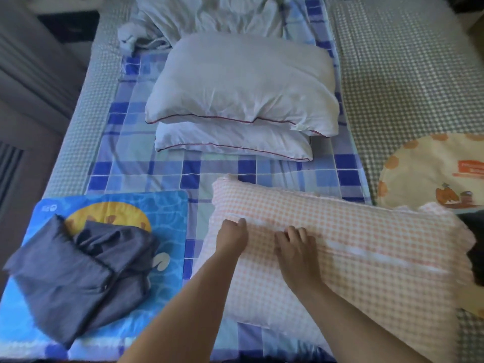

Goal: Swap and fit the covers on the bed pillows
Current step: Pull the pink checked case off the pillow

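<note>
On the bed, left to right:
Dark grey covers (76, 279): crumpled in a heap on a blue printed mat (167, 205) at the near left.
Bare white pillows (241, 100): two are stacked mid-bed on the blue checked sheet (125, 153), red piping along their edges.
Left hand (233, 234): its grip is clenched on a fold of the orange gingham cover.
Orange gingham pillow (366, 244): laid across the near bed, covered.
Right hand (296, 247): fingers are curled onto the gingham; whether cloth is pinched cannot be told.
Cream cartoon cushion (432, 169): seen at the far right.
</note>
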